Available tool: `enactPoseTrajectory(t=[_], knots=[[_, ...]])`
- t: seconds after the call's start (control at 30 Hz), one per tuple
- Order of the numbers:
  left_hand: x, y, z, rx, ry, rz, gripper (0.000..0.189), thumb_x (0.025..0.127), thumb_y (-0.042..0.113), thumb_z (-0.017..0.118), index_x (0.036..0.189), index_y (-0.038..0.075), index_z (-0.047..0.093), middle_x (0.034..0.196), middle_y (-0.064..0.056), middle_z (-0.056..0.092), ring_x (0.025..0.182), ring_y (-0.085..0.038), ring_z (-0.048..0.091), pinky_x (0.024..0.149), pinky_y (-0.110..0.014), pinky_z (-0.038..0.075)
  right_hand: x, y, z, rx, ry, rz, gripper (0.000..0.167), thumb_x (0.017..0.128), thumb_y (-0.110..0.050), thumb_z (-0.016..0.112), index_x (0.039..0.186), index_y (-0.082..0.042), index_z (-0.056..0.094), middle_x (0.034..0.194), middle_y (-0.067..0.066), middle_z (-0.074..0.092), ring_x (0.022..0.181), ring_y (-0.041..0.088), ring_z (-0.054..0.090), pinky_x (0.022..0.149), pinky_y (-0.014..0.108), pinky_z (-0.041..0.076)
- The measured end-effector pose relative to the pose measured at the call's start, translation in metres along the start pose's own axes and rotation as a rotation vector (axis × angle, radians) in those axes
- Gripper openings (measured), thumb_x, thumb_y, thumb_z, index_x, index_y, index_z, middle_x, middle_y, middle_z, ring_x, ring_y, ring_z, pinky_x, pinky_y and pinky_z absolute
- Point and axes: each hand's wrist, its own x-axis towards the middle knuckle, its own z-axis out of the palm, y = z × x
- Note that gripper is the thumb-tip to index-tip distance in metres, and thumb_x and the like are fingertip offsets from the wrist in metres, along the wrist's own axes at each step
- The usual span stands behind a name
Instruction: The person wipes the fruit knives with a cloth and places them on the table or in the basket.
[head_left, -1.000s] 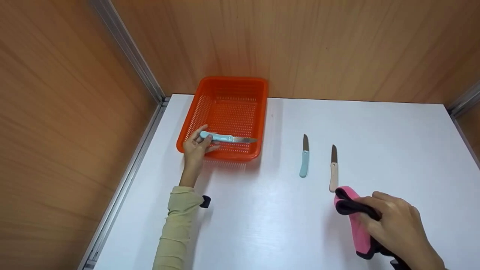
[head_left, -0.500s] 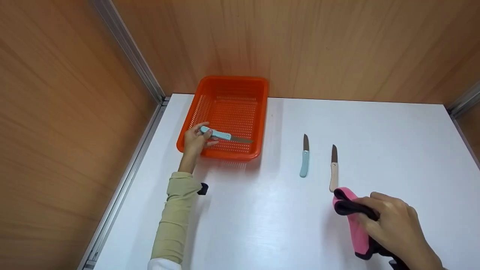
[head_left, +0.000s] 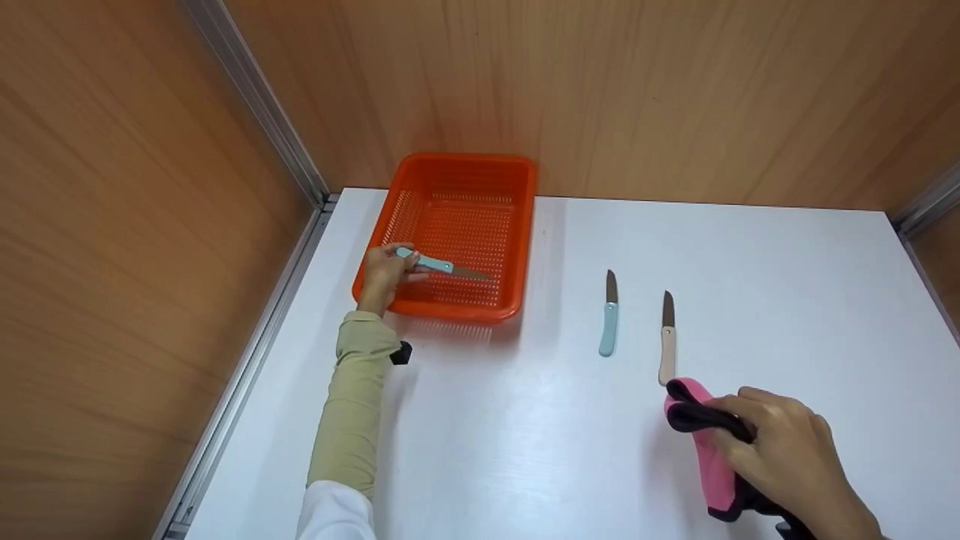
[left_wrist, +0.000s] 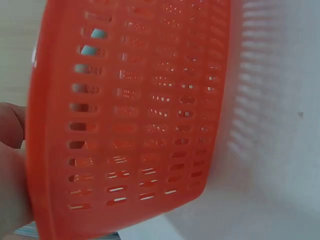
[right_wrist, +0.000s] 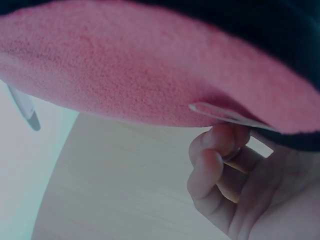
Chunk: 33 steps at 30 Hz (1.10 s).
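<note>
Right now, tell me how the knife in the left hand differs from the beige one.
The held knife has a light blue handle; the beige knife has a beige one. The left hand grips the held knife at the basket, while the beige knife lies on the table. The held knife's blade points rightward; the beige knife's points away from the person. Both blades are exposed.

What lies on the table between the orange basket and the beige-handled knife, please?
A blue-handled knife lies there on the white table, between the orange basket and the beige-handled knife; the head view shows it.
</note>
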Motion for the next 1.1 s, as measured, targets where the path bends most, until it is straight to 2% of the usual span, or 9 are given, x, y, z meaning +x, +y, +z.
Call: enactPoseTrajectory(t=[0.2, 0.4, 0.57, 0.8, 0.97, 1.1], knots=[[0.004, 0.000, 0.001, 0.031, -0.008, -0.030, 0.029, 0.090, -0.003, 0.061, 0.118, -0.006, 0.056, 0.104, -0.025, 0.062, 0.080, -0.029, 0.070, 0.085, -0.048, 0.053, -0.001, 0.001, -0.001, 0.008, 0.004, 0.004, 0.022, 0.062, -0.005, 0.072, 0.076, -0.022, 0.073, 0.055, -0.018, 0.030, 0.050, 0.004, 0.030, 0.042, 0.022, 0.022], [0.005, -0.003, 0.006, 0.093, -0.059, -0.052, 0.025, 0.088, -0.002, 0.062, 0.112, -0.009, 0.058, 0.095, -0.023, 0.064, 0.081, -0.031, 0.070, 0.085, -0.048, 0.053, -0.002, 0.002, -0.001, 0.017, 0.011, 0.008, 0.024, 0.061, -0.004, 0.072, 0.076, -0.023, 0.074, 0.055, -0.019, 0.031, 0.050, 0.003, 0.030, 0.041, 0.022, 0.022], [0.005, -0.006, 0.008, 0.154, -0.088, -0.072, 0.027, 0.088, -0.001, 0.063, 0.112, -0.010, 0.058, 0.098, -0.023, 0.064, 0.082, -0.031, 0.070, 0.085, -0.046, 0.053, -0.004, 0.003, -0.002, 0.012, 0.009, 0.006, 0.023, 0.061, -0.004, 0.071, 0.075, -0.022, 0.074, 0.055, -0.019, 0.031, 0.050, 0.004, 0.030, 0.042, 0.022, 0.022], [0.002, -0.007, 0.012, 0.209, -0.028, -0.112, 0.029, 0.088, -0.009, 0.059, 0.115, -0.009, 0.048, 0.097, -0.023, 0.061, 0.076, -0.031, 0.070, 0.083, -0.046, 0.055, -0.006, 0.004, -0.003, 0.019, 0.008, 0.010, 0.023, 0.061, -0.003, 0.071, 0.075, -0.021, 0.074, 0.055, -0.019, 0.031, 0.049, 0.004, 0.030, 0.042, 0.022, 0.022], [-0.001, -0.009, 0.015, 0.257, -0.012, -0.138, 0.023, 0.087, -0.010, 0.058, 0.103, -0.003, 0.043, 0.092, -0.019, 0.056, 0.074, -0.031, 0.069, 0.072, -0.042, 0.059, -0.008, 0.005, -0.003, 0.013, 0.013, 0.007, 0.022, 0.061, -0.003, 0.071, 0.074, -0.020, 0.073, 0.055, -0.019, 0.030, 0.049, 0.003, 0.030, 0.042, 0.022, 0.022], [-0.002, -0.010, 0.015, 0.325, 0.013, -0.142, 0.020, 0.085, -0.007, 0.060, 0.098, -0.001, 0.045, 0.092, -0.018, 0.058, 0.076, -0.033, 0.068, 0.068, -0.042, 0.060, -0.009, 0.006, -0.003, 0.011, 0.019, 0.006, 0.022, 0.061, -0.003, 0.071, 0.073, -0.021, 0.073, 0.055, -0.019, 0.029, 0.049, 0.003, 0.029, 0.042, 0.021, 0.021]])
